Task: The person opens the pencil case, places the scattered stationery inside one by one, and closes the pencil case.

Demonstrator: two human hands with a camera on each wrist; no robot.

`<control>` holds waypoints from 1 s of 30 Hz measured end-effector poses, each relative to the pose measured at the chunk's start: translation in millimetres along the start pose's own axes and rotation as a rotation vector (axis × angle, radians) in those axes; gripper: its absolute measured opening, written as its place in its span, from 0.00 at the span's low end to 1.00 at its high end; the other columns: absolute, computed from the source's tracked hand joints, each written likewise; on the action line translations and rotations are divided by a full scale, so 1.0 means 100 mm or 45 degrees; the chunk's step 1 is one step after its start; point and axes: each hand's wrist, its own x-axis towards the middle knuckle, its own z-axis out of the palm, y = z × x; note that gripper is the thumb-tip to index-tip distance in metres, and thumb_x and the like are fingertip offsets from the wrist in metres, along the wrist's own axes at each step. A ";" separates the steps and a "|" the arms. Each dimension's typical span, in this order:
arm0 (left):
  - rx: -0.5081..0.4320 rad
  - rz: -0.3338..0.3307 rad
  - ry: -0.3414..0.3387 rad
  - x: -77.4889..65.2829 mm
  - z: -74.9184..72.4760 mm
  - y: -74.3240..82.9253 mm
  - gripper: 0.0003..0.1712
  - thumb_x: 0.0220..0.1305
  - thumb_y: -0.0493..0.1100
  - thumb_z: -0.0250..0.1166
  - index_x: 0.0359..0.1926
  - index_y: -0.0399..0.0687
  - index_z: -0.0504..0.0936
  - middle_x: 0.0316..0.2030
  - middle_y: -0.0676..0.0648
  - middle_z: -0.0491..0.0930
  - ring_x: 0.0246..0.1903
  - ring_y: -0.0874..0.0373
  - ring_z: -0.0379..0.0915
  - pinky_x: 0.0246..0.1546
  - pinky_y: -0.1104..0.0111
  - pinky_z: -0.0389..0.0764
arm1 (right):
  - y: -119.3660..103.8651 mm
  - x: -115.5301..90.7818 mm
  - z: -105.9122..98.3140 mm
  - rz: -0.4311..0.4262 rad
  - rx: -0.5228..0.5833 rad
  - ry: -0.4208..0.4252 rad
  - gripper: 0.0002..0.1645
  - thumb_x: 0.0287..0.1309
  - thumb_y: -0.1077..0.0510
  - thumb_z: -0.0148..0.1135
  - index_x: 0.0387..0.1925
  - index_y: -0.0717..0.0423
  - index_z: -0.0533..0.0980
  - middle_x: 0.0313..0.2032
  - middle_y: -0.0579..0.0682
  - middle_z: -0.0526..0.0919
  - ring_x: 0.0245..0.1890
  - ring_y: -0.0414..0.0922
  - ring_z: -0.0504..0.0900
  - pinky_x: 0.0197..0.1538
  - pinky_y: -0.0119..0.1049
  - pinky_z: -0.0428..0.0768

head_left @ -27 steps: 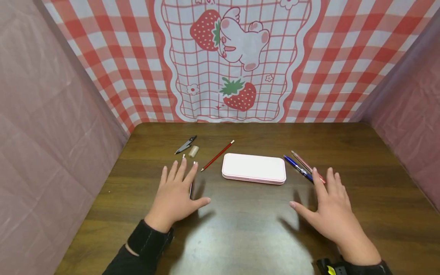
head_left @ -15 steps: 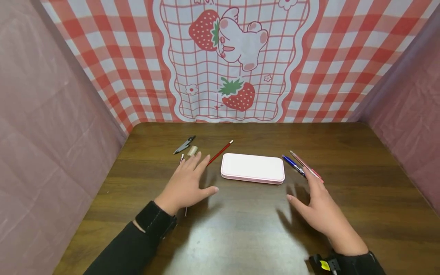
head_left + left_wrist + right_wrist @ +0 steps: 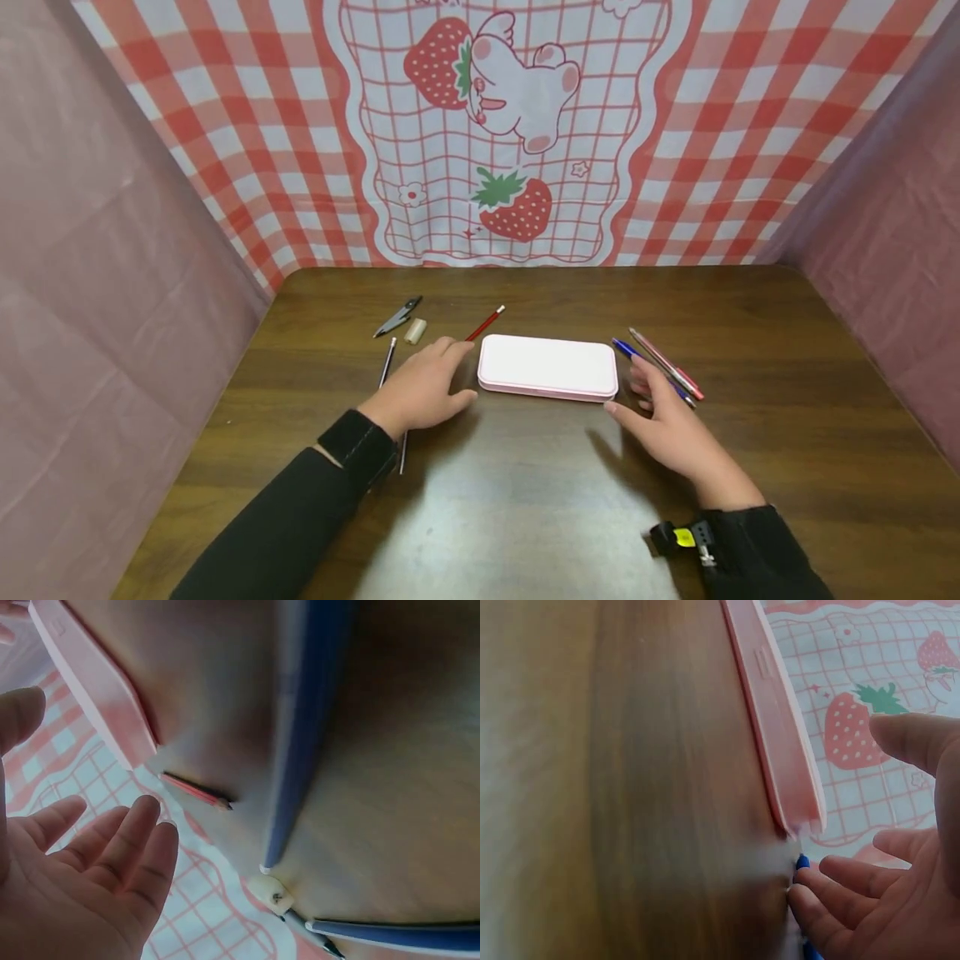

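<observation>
A white pencil case (image 3: 547, 367) with pink sides lies closed in the middle of the table. My left hand (image 3: 423, 385) is at its left, fingers loosely bent and thumb apart, holding nothing. In the left wrist view that hand's palm (image 3: 82, 885) shows with the case's pink side (image 3: 97, 682) beyond it. Partly hidden behind the left hand is a red pencil (image 3: 486, 323); dark blue pencils (image 3: 387, 363) lie by and under that forearm. My right hand (image 3: 667, 425) has its thumb close to the case's right front corner, fingers over a blue pen (image 3: 624, 347).
A grey compass (image 3: 398, 317) and a pale eraser (image 3: 416, 332) lie at the back left. Next to the blue pen is a red pen (image 3: 667, 363). Behind the wooden table (image 3: 525, 517) hangs a red checked cloth (image 3: 292, 125); pink cloth (image 3: 112, 292) lines both sides.
Both hands have moved inward toward the pencil case, the left to the right and the right to the left. More of the red pen and the left dark pencil shows. The case stays put.
</observation>
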 end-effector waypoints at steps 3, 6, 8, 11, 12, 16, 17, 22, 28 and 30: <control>-0.034 -0.006 0.007 0.10 -0.01 0.02 0.44 0.66 0.57 0.69 0.75 0.44 0.65 0.67 0.43 0.70 0.67 0.49 0.68 0.67 0.57 0.68 | 0.00 0.08 0.04 -0.004 -0.005 -0.002 0.53 0.70 0.48 0.66 0.79 0.66 0.47 0.70 0.73 0.62 0.70 0.67 0.64 0.67 0.63 0.65; -0.051 -0.005 0.004 0.21 0.01 0.05 0.45 0.65 0.57 0.70 0.75 0.44 0.65 0.67 0.43 0.70 0.67 0.50 0.68 0.67 0.58 0.69 | 0.01 0.14 0.07 -0.021 -0.007 0.003 0.54 0.68 0.48 0.68 0.79 0.66 0.48 0.70 0.71 0.63 0.70 0.65 0.64 0.66 0.62 0.66; -0.064 -0.001 -0.013 0.27 0.03 0.06 0.46 0.64 0.57 0.71 0.76 0.43 0.64 0.67 0.43 0.70 0.67 0.50 0.68 0.67 0.58 0.69 | 0.03 0.18 0.08 -0.030 -0.004 0.006 0.55 0.66 0.50 0.70 0.79 0.65 0.49 0.70 0.71 0.64 0.70 0.64 0.65 0.66 0.61 0.67; -0.089 0.010 -0.039 0.35 0.06 0.08 0.49 0.61 0.55 0.73 0.76 0.42 0.63 0.68 0.42 0.69 0.68 0.50 0.67 0.67 0.59 0.68 | 0.07 0.22 0.10 -0.026 0.002 -0.007 0.58 0.61 0.53 0.75 0.79 0.65 0.49 0.71 0.69 0.65 0.70 0.63 0.66 0.65 0.60 0.68; -0.103 0.013 -0.050 0.37 0.07 0.09 0.51 0.60 0.55 0.74 0.76 0.41 0.62 0.69 0.42 0.69 0.68 0.50 0.67 0.68 0.59 0.68 | 0.08 0.24 0.11 -0.028 -0.001 -0.015 0.59 0.60 0.54 0.76 0.79 0.64 0.49 0.71 0.69 0.66 0.69 0.63 0.67 0.64 0.60 0.68; -0.133 0.035 -0.086 0.43 0.11 0.13 0.55 0.56 0.53 0.76 0.77 0.39 0.60 0.72 0.40 0.65 0.71 0.50 0.63 0.70 0.61 0.64 | 0.10 0.30 0.13 -0.037 -0.027 -0.030 0.62 0.57 0.55 0.78 0.80 0.63 0.48 0.70 0.67 0.66 0.66 0.61 0.70 0.62 0.57 0.71; -0.132 0.034 -0.093 0.44 0.12 0.14 0.55 0.56 0.53 0.76 0.77 0.39 0.60 0.72 0.40 0.64 0.71 0.50 0.63 0.70 0.62 0.63 | 0.10 0.31 0.13 -0.042 -0.036 -0.032 0.63 0.56 0.54 0.78 0.80 0.63 0.48 0.70 0.68 0.67 0.65 0.61 0.71 0.61 0.57 0.71; -0.111 0.017 -0.068 0.48 0.14 0.16 0.54 0.55 0.51 0.77 0.76 0.39 0.62 0.71 0.40 0.66 0.69 0.50 0.65 0.69 0.62 0.65 | 0.10 0.36 0.13 -0.045 -0.067 -0.031 0.63 0.57 0.52 0.78 0.80 0.62 0.48 0.69 0.68 0.67 0.60 0.61 0.74 0.60 0.57 0.73; -0.066 -0.015 -0.079 0.53 0.18 0.20 0.54 0.54 0.52 0.78 0.77 0.42 0.63 0.71 0.41 0.65 0.67 0.50 0.68 0.67 0.62 0.68 | 0.13 0.36 0.14 -0.021 -0.066 0.023 0.56 0.62 0.53 0.74 0.80 0.63 0.51 0.68 0.68 0.69 0.64 0.61 0.71 0.59 0.56 0.72; -0.041 -0.025 -0.106 0.56 0.20 0.23 0.55 0.55 0.53 0.77 0.78 0.42 0.61 0.73 0.40 0.63 0.69 0.48 0.66 0.68 0.60 0.66 | 0.15 0.36 0.14 -0.022 -0.056 0.038 0.55 0.63 0.54 0.73 0.79 0.63 0.51 0.68 0.67 0.69 0.65 0.61 0.70 0.58 0.55 0.71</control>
